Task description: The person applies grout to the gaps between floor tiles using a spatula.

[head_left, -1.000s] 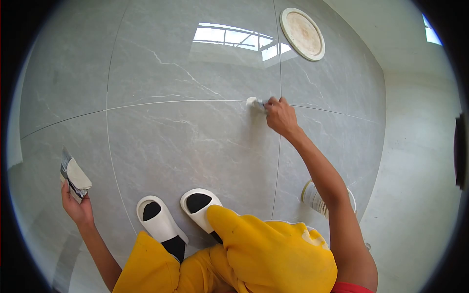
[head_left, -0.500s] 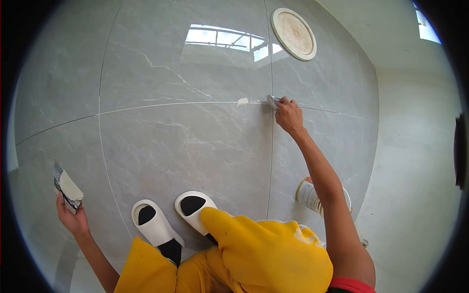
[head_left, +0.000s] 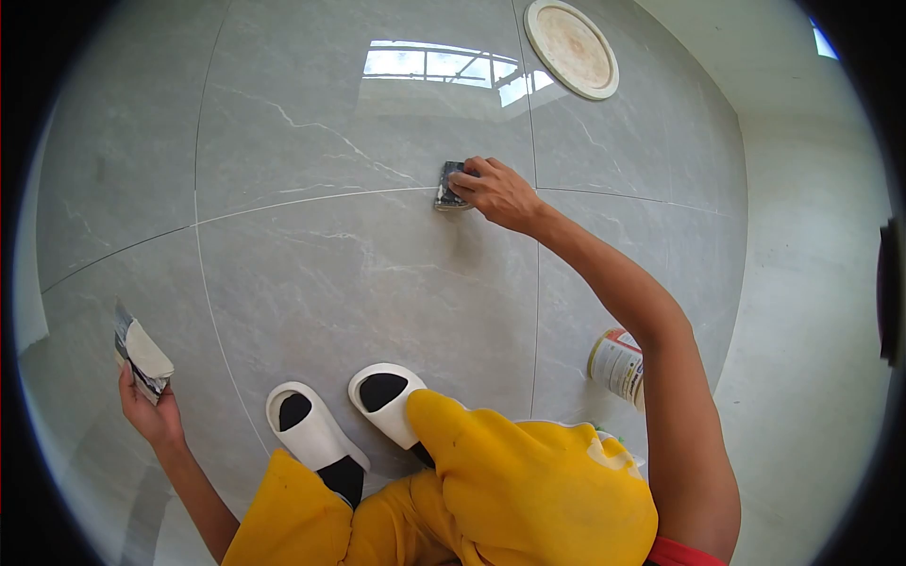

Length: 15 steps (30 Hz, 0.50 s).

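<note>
My right hand [head_left: 500, 195] is closed on a dark, flat scraper [head_left: 450, 187] smeared with pale paste. The scraper rests on a floor joint, and its handle is mostly hidden by my fingers. To its left, a white-filled seam [head_left: 316, 201] runs between grey marbled tiles [head_left: 349, 302]. At the lower left, my left hand [head_left: 153, 417] grips a putty knife [head_left: 124, 330] bearing a thick lump of off-white paste [head_left: 148, 354], held away from the joint.
A round, whitish disc [head_left: 572, 49] lies at the upper right. Behind my right arm, a labelled can [head_left: 615, 366] lies tipped over. My feet in white slides [head_left: 311, 434] stand near the bottom. A pale wall [head_left: 802, 283] borders the right side.
My right hand has slid the scraper left along the joint. The dab of paste formerly left of it is out of sight. My left hand still holds the loaded putty knife.
</note>
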Motion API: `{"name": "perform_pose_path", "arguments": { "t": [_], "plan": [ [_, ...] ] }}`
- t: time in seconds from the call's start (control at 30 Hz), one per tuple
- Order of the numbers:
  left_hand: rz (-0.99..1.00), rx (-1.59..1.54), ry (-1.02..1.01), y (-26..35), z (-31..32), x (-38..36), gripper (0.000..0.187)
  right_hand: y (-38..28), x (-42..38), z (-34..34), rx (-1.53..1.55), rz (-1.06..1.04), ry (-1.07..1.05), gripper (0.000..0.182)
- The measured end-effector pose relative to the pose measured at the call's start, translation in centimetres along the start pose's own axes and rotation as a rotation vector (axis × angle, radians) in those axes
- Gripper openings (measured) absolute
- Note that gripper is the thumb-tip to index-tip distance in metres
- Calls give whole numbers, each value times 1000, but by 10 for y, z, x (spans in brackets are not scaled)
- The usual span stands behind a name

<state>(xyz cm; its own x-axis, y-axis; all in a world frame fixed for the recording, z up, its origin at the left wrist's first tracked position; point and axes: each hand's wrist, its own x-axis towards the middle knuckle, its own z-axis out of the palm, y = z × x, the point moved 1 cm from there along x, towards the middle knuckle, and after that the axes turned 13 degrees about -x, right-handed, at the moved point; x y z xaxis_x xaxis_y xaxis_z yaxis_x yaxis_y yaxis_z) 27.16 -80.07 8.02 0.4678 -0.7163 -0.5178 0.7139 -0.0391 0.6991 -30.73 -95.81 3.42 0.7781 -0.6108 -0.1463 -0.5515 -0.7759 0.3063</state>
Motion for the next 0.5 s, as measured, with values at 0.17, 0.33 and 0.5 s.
{"name": "perform_pose_path", "arguments": {
  "t": [0.17, 0.33, 0.5],
  "plan": [
    [20, -22, 44, -3, -12, 4, 37, 38, -88, 26, -55, 202, -147, 19],
    [1, -17, 18, -1, -18, 8, 37, 53, -110, 14, 83, 515, -270, 24],
    [6, -11, 25, 0, -10, 7, 37, 6, -101, 37, 0, 614, -301, 14]
  ]
}}
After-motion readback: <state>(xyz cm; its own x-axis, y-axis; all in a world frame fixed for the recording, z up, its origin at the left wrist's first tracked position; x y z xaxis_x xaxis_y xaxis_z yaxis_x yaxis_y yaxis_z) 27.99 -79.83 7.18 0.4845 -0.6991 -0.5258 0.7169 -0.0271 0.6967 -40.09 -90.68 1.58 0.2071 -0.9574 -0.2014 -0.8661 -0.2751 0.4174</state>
